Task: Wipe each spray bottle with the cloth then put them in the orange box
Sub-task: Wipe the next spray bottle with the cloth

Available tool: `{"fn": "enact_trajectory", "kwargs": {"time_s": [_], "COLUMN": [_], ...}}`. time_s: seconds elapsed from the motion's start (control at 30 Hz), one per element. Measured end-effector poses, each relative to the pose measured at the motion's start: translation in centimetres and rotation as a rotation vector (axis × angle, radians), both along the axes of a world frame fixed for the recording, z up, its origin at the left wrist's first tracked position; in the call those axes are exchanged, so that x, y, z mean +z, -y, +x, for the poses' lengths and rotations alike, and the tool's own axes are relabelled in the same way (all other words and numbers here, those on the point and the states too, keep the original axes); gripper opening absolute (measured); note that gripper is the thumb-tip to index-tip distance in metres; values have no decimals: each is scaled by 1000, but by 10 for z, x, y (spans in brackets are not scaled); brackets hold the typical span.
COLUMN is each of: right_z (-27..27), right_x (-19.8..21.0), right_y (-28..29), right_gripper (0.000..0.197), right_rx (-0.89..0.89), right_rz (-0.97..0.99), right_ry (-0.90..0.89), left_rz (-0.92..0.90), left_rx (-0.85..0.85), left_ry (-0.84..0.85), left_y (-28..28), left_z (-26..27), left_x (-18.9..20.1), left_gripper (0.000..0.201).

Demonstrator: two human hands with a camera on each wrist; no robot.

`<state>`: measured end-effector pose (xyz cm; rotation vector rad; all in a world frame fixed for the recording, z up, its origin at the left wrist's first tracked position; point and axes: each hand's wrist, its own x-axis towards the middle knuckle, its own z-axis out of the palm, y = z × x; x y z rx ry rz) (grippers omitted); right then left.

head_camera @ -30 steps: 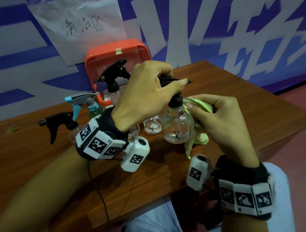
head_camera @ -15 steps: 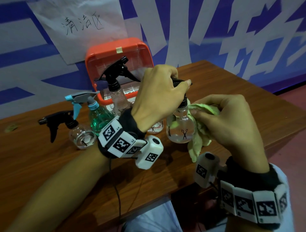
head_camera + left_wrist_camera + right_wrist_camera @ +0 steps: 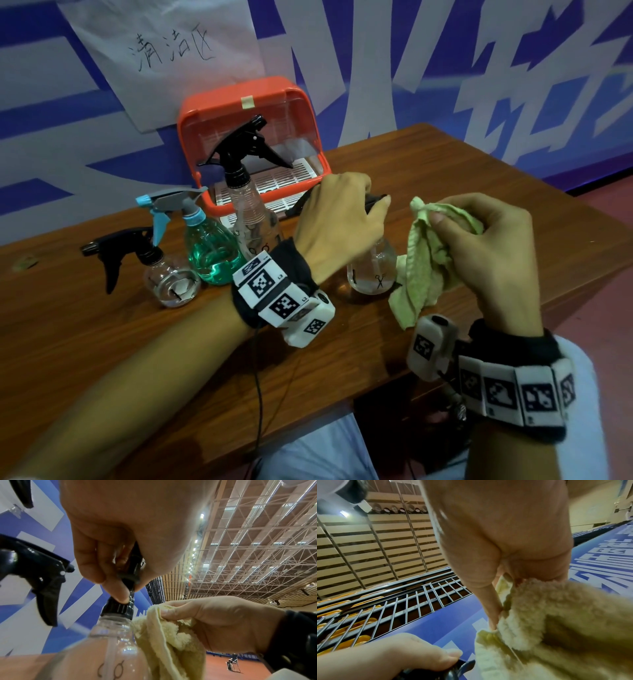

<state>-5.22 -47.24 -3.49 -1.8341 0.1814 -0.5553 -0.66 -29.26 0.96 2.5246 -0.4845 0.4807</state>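
My left hand (image 3: 337,219) grips the black trigger head of a small round clear spray bottle (image 3: 371,270) that stands on the table. In the left wrist view my fingers (image 3: 118,591) curl round the black neck above the bottle (image 3: 109,642). My right hand (image 3: 489,246) pinches a crumpled green cloth (image 3: 424,267) just right of that bottle; the cloth (image 3: 556,622) hangs from thumb and fingers. The orange box (image 3: 246,102) stands open at the back against the wall. A tall clear bottle (image 3: 251,212), a teal-liquid bottle (image 3: 210,253) and a small clear bottle (image 3: 171,277) stand at the left.
The wooden table (image 3: 479,171) ends close on the right and front. A paper sign (image 3: 164,51) hangs on the blue-and-white wall behind the box. A small scrap (image 3: 25,262) lies at the table's far left edge.
The held bottle has come down from mid-air and now stands on the table. My right hand has drawn the cloth away from the bottle's side to its right.
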Motion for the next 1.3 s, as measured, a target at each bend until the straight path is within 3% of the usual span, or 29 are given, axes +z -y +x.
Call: {"fn": "enact_trajectory", "kwargs": {"time_s": [0.23, 0.4, 0.5, 0.57, 0.6, 0.67, 0.77, 0.87, 1.0, 1.17, 1.3], "right_z": [18, 19, 19, 20, 21, 22, 23, 22, 17, 13, 14], "right_x": [-25, -29, -29, -29, -30, -30, -31, -28, -20, -9, -7], "right_y": [-1, 0, 1, 1, 0, -1, -2, -3, -6, -11, -19], "right_gripper": [5, 5, 4, 3, 4, 5, 5, 3, 5, 8, 9], "right_rx": [61, 123, 146, 160, 166, 168, 169, 223, 320, 404, 398], "right_rz": [17, 16, -6, -11, -10, -13, -26, 0, 4, -56, -131], "right_ry": [-114, -123, -144, -170, -180, -190, -209, -219, -194, -140, -108], "left_rz": [103, 122, 220, 427, 525, 626, 593, 631, 617, 551, 444], "left_rx": [17, -90, -338, -571, -635, -695, -715, -742, -717, -689, -604], "left_ry": [-28, -70, -37, -36, -40, 0, 83, 212, 328, 359, 288], "left_y": [-5, -24, -47, -58, -59, -58, -54, -54, -57, -59, -62], "left_z": [0, -1, 9, 17, 18, 21, 23, 22, 14, 9, 9], "left_x": [-13, 3, 26, 36, 39, 37, 29, 26, 24, 27, 30], "left_gripper": [48, 62, 29, 74, 84, 77, 40, 21, 40, 17, 30]}}
